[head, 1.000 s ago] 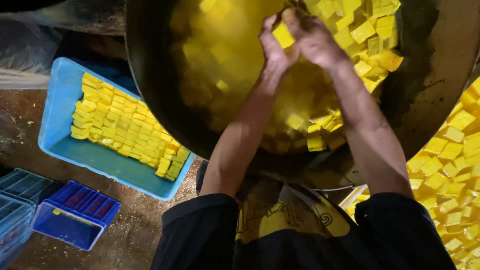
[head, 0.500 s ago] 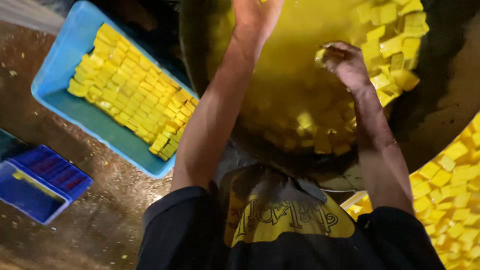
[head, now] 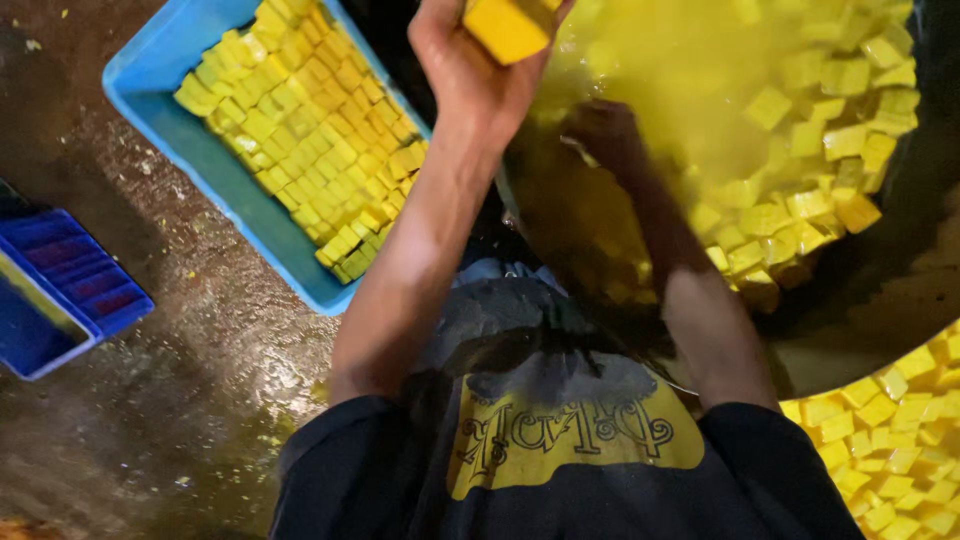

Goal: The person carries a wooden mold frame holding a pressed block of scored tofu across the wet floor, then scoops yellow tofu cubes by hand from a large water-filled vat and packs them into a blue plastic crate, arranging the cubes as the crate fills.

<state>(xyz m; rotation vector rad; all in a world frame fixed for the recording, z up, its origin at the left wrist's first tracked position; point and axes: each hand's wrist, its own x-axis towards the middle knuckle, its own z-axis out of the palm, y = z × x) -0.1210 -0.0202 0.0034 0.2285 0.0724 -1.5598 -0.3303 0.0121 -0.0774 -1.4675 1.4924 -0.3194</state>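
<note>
Holding a yellow block (head: pixel 508 26) at the top middle of the frame, the left hand (head: pixel 470 70) has its fingers closed around it, the block sitting at the fingertips. Just right of it, the right hand (head: pixel 605 135) dips into the yellow liquid in the big dark pan (head: pixel 880 300); I cannot tell if its fingers are apart or together. More yellow cubes (head: pixel 800 210) float near it. A blue tray (head: pixel 215 190) of cubes sits upper left.
</note>
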